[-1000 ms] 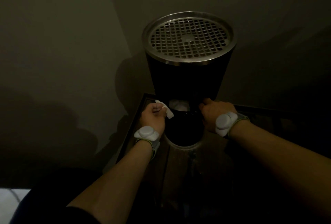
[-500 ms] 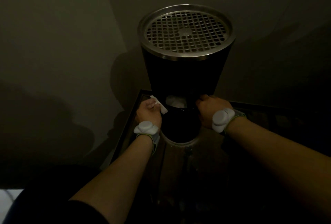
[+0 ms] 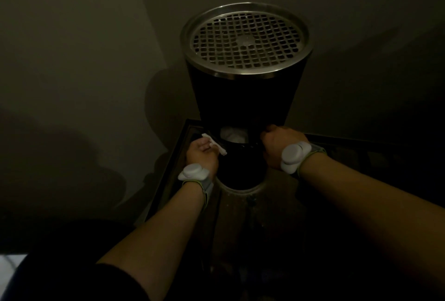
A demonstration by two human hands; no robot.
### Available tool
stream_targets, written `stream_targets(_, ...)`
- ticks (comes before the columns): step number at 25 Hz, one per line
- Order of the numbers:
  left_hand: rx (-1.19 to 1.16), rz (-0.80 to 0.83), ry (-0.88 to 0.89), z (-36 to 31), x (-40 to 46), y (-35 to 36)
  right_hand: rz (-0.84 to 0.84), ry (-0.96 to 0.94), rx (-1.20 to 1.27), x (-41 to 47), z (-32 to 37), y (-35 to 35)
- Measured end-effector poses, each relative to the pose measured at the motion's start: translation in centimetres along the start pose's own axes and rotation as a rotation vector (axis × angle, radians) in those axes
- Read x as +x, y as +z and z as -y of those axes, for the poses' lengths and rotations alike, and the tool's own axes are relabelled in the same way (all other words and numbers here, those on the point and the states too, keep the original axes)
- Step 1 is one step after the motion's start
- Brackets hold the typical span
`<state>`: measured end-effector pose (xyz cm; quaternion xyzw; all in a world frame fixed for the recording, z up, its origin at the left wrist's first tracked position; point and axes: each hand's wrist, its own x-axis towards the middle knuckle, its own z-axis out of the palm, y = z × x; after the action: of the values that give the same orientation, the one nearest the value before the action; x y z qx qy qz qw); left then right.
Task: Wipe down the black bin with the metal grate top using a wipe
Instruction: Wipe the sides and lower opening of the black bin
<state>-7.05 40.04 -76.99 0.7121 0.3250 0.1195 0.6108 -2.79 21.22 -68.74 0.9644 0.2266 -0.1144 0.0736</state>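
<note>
The black bin (image 3: pixel 243 100) stands against a dim wall corner, topped by a round metal grate (image 3: pixel 245 40). An opening low on its front shows something white inside (image 3: pixel 233 134). My left hand (image 3: pixel 201 153) is closed around a white wipe (image 3: pixel 214 145) and rests against the bin's lower left side. On the lower right side, my right hand (image 3: pixel 279 141) grips the bin's body, fingers curled against it. Both wrists carry white bands.
The bin sits on a dark framed floor panel (image 3: pixel 173 170) with a round metal base ring (image 3: pixel 240 188). Plain walls close in behind and to the left. The light is low, and the lower right is nearly black.
Both hands have stayed low on the bin's sides with the wipe still held. My left hand has shifted slightly along the left side. My head has tilted a little between frames.
</note>
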Motion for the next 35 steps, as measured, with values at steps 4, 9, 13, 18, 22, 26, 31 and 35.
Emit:
stream_targets(4, -0.058, 0.002, -0.017, -0.1, -0.8, 0.5, -0.023, -0.007, -0.003, 0.0, -0.1, 0.2)
stream_targets(9, -0.069, 0.060, -0.083, -0.2, -2.4, 0.5, -0.038, -0.018, 0.017, 0.1, -0.2, 0.6)
stream_targets(13, 0.046, 0.093, -0.062, -0.2, -3.4, 0.0, -0.042, -0.027, 0.029, 0.5, -0.5, 0.9)
stream_targets(18, 0.046, 0.058, -0.094, -0.7, -4.1, 0.4, -0.001, -0.030, 0.039, 0.8, -0.5, 0.7)
stream_targets(22, 0.004, 0.013, -0.087, -1.1, -4.2, 0.8, -0.040, -0.027, 0.037, 0.6, -0.3, 0.7)
stream_targets(26, 0.017, -0.016, -0.050, -1.7, -4.0, 0.8, -0.065, -0.046, 0.006, 0.5, -0.5, 0.9)
stream_targets(31, 0.030, -0.071, -0.030, -2.1, -3.1, 0.4, -0.100, -0.035, 0.043, 0.9, -0.7, 1.5)
stream_targets(35, 0.048, -0.071, 0.009, -2.2, -2.8, 0.1, -0.116, -0.064, 0.053, 1.1, -0.9, 2.0)
